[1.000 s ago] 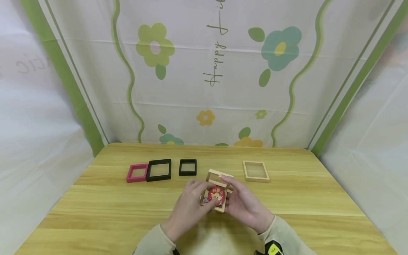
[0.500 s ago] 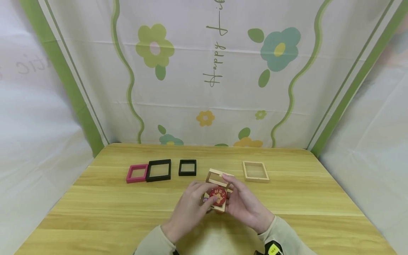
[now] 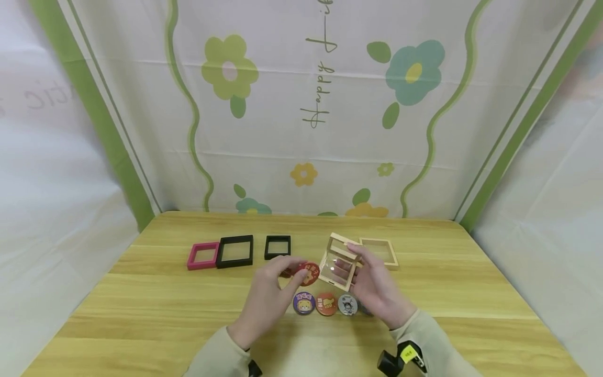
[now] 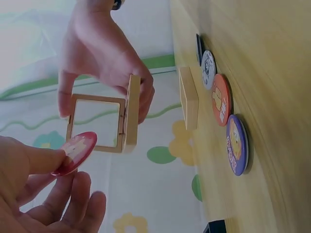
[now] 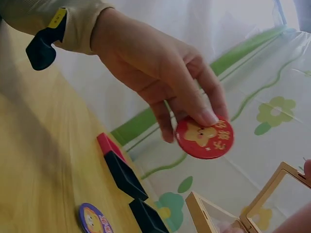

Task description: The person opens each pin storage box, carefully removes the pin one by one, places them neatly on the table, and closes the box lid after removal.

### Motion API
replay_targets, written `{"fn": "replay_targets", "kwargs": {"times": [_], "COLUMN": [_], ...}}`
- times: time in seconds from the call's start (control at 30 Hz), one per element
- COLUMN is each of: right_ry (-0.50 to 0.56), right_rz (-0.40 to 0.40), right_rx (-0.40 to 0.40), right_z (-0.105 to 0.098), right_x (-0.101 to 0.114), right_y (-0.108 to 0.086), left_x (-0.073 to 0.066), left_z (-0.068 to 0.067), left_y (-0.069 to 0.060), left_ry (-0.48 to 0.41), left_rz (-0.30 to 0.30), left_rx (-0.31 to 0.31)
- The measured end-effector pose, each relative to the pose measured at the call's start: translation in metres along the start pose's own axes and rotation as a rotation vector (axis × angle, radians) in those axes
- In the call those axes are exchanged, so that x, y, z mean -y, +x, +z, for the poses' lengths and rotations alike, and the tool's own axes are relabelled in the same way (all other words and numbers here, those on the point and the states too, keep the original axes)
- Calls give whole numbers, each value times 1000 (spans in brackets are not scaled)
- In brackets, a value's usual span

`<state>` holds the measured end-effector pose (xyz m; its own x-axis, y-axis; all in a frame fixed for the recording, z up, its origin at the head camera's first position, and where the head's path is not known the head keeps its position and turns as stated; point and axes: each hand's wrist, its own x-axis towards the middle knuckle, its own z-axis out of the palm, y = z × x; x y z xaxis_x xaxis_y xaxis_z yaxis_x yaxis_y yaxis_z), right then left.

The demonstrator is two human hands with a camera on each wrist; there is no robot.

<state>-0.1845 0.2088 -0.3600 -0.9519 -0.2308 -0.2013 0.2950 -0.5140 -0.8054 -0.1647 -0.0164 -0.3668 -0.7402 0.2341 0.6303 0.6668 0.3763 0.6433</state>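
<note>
My left hand [image 3: 266,301] pinches a round red pin badge [image 3: 311,274] between thumb and fingers. The right wrist view shows a yellow star figure and lettering on this badge [image 5: 204,138]. My right hand [image 3: 381,293] holds a hinged beige display frame [image 4: 131,116] by its side, its two halves folded apart and clear film across them. The red badge is just left of the frame in the head view. Below both hands lie a purple badge [image 3: 303,303], an orange badge [image 3: 326,303] and a white badge [image 3: 348,304]. A dark badge beside them is partly hidden by my right hand.
Farther back on the wooden table [image 3: 165,309] lie a pink frame [image 3: 191,259], a large black frame [image 3: 235,264], a small black frame [image 3: 277,256] and another beige frame [image 3: 389,266]. A flowered cloth [image 3: 273,104] hangs behind the table.
My left hand has drawn the red badge out of the beige frame, toward the left. My right hand has moved the frame up and right, and the row of badges underneath has come into sight.
</note>
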Motion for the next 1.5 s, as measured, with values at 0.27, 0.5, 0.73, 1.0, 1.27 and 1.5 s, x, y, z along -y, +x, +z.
{"fn": "replay_targets", "kwargs": {"times": [0.27,0.5,0.73,1.0,1.27,1.5], "right_ry": [59,69,50,52,44,17], "right_rz": [-9,-15,-27,-7,-26,-33], "right_rx": [-27,-43,-33,-25,0,0], "right_z": [-5,-7,-10,-11,-10,-5], "right_x": [10,15,24,27,26,20], "right_y": [0,1,2,1,-3,-5], "left_x": [5,16,32,45,51,54], "left_z": [-7,-10,-16,-20,-19,-15], "left_y": [2,1,-3,-12,-16,-23], "left_ry": [-5,41,69,46,47,-1], "left_rz": [-128,-217,-300,-391,-469,-554], "left_rx": [49,109,151,210,288,315]}}
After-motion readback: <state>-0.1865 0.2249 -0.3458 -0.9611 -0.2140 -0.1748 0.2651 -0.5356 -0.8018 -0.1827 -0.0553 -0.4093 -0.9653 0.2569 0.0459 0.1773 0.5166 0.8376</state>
